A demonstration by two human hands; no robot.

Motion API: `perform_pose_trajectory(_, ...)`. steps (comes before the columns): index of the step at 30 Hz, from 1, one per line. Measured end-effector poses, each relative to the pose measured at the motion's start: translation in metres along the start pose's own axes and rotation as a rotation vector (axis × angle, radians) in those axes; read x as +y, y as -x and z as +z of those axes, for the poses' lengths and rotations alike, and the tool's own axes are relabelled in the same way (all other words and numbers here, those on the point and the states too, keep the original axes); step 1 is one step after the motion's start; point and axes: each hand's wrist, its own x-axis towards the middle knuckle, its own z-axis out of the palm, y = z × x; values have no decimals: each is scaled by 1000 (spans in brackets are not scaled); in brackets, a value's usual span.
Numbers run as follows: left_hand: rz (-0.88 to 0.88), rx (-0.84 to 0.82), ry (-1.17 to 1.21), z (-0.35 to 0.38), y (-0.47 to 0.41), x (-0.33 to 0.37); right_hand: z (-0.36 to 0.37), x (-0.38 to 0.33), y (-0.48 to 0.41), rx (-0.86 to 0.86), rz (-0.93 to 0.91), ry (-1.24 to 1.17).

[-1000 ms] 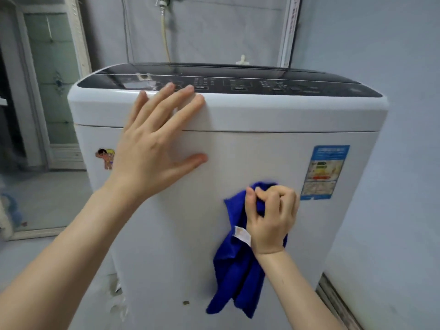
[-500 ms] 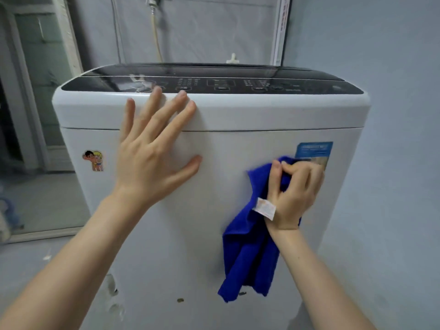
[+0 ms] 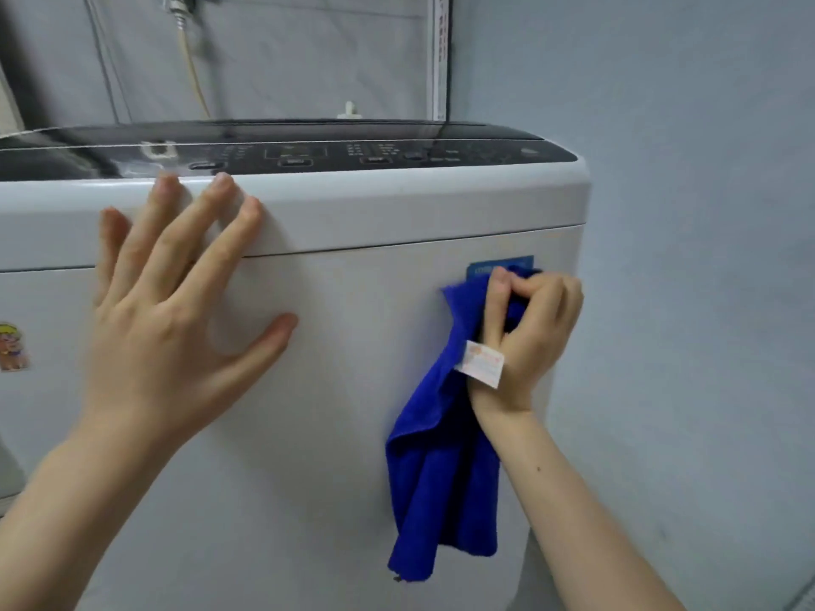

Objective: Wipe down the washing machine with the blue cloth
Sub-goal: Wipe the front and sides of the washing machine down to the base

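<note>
Pale blue-grey walls (image 3: 683,125), tap (image 3: 178,4) with yellowish hose (image 3: 192,68), white trunking (image 3: 439,59) in the corner.

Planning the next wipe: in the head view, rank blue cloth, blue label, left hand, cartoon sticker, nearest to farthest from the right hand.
1. blue cloth, gripped by the right hand.
2. blue label, just above.
3. left hand, mid-left.
4. cartoon sticker, far left.

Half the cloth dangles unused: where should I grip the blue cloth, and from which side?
Take the lower half of the blue cloth from below, folding it up into the wad the right hand grips. It hangs slack under the wrist; likely only the wad meets the washing machine.
</note>
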Motion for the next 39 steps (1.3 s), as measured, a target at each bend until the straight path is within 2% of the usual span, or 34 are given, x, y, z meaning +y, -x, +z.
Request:
perform_pose_trajectory(4, -27, 9, 0, 11, 7, 12, -25, 39, 54, -74, 11, 79)
perform_pose_trajectory(9, 83, 92, -36, 37, 4, 44, -26, 35, 56, -27, 24, 115)
perform_pose_trajectory(15, -14, 277, 35, 62, 10, 61, -19, 39, 59, 32, -21, 179)
perform_pose_trajectory(18, -51, 300, 45, 67, 16, 65, -18, 41, 59, 22, -17, 183)
perform_pose_trajectory(25, -50, 243, 14, 65, 20, 61, -23, 38, 50, -43, -16, 118)
perform_pose_trajectory(34, 10, 79, -54, 53, 33, 49, 11, -18, -68, -114, -219, 102)
perform_pose_trajectory(39, 12, 16, -103, 46, 37, 47, 13, -17, -71, -110, -221, 83)
